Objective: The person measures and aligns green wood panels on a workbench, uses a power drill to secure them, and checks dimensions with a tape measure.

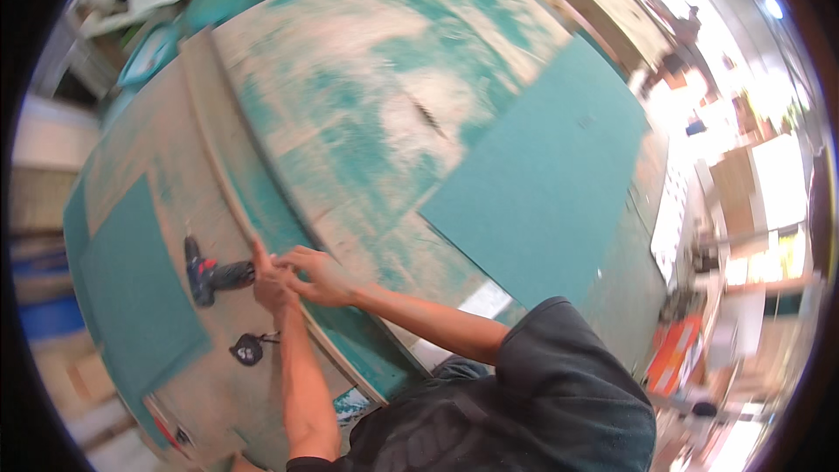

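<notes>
My left hand (276,287) lies over the edge of a long, narrow wooden board (212,114), with the index finger stretched along it and the other fingers curled. Close against it, my right hand (323,278) has its fingers bent in a pinch at the left hand's thumb. Whatever is between the fingers is too small or hidden to make out. Just left of my hands, a black and red cordless drill (204,274) rests on its side on the worktable. Nearer to me is a small black round object (247,350), possibly a tape measure.
A large green sheet (551,175) covers the table's right part, and a smaller green sheet (135,284) is at the left. The tabletop (350,105) is worn and dusty. A dark thin piece (426,115) lies farther off. Orange packaging (673,354) stands at the right.
</notes>
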Action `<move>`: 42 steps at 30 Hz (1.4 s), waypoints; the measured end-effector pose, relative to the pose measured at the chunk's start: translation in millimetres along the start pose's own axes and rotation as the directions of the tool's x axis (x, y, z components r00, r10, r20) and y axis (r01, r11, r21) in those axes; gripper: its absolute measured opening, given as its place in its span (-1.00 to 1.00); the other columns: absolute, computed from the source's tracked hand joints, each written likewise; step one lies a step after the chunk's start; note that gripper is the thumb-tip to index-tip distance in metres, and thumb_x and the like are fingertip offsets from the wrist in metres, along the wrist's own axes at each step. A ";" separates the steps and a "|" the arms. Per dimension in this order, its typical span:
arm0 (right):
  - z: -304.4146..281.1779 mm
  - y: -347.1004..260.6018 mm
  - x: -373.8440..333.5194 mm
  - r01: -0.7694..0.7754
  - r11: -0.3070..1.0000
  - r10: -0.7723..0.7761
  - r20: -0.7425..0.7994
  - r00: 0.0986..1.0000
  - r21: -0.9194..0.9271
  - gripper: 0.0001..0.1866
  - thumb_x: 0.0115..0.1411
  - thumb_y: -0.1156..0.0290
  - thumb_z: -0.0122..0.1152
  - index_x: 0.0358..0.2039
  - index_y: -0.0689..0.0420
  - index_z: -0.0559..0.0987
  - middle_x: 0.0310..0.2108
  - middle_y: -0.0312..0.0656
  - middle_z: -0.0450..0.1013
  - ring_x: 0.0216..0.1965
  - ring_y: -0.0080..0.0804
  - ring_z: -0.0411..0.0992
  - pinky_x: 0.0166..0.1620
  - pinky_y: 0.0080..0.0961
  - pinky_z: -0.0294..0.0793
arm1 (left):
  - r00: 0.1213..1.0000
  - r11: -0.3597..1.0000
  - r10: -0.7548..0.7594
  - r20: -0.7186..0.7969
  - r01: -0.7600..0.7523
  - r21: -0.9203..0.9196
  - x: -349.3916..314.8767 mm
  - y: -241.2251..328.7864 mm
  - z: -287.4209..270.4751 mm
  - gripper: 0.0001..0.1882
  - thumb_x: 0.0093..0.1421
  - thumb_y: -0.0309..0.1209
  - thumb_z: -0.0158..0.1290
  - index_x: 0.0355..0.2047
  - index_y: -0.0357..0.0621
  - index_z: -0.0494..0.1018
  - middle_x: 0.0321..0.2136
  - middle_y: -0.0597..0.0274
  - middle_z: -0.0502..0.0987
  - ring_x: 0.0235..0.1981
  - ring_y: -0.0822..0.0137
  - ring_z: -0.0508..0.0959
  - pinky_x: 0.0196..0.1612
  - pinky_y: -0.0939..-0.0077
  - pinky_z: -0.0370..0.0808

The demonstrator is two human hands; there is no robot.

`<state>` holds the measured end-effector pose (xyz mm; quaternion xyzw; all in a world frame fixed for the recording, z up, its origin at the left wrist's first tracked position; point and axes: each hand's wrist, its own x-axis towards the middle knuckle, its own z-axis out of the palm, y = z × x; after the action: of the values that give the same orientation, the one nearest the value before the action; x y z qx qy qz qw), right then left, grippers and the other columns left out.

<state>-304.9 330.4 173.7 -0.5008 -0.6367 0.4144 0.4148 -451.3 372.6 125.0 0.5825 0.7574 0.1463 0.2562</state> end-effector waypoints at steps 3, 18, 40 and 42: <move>-65.8 43.1 -118.0 -0.123 0.973 0.179 -0.300 0.937 0.197 -0.73 0.22 0.44 0.22 -0.07 0.23 0.60 -0.22 -0.14 0.57 -0.28 -0.45 0.53 -0.19 -0.45 0.54 | 0.994 0.983 0.060 -0.088 -0.044 0.178 -12.1 21.3 13.2 -0.35 0.35 -0.31 -0.09 0.42 0.32 0.02 0.27 0.12 0.35 0.01 0.00 0.58 -0.05 0.02 0.55; -268.8 104.7 -599.0 -0.650 0.463 0.631 -0.739 -0.236 0.603 -0.24 0.16 0.03 0.34 0.18 0.36 0.37 -0.02 0.05 0.49 -0.02 -0.25 0.47 -0.03 -0.26 0.50 | 0.946 0.967 0.251 -0.207 -0.234 0.104 -67.9 -2.9 0.0 -0.57 0.35 -0.32 -0.13 0.19 -0.14 0.38 0.06 -0.13 0.51 0.02 -0.12 0.54 0.01 0.08 0.48; -345.5 179.0 -626.8 -0.497 0.242 0.919 -0.032 0.393 0.833 -0.14 0.16 -0.16 0.28 0.27 0.12 0.21 0.18 0.05 0.28 0.13 -0.13 0.35 0.07 -0.10 0.43 | 0.940 -0.573 -0.259 0.222 0.035 -0.819 -468.1 -211.2 342.0 -0.38 0.38 0.18 -0.32 -0.06 -0.05 0.48 -0.31 0.26 0.59 -0.28 0.21 0.57 -0.16 0.13 0.50; -437.9 176.6 -638.1 -0.455 0.423 0.902 -0.317 0.292 0.784 0.07 0.15 -0.23 0.25 0.43 0.07 -0.07 0.35 0.10 0.07 0.30 0.00 0.20 0.20 -0.09 0.33 | 0.624 -0.397 -0.728 0.283 -0.048 -0.916 -368.7 -83.5 325.7 -0.41 0.35 0.22 -0.26 0.02 0.05 0.45 -0.22 0.32 0.54 -0.24 0.26 0.54 -0.12 0.10 0.47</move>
<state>258.5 -219.4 71.7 -0.7036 0.0293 0.4894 0.5144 -266.7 -28.7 -107.2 -0.2139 0.5261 0.7053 0.4241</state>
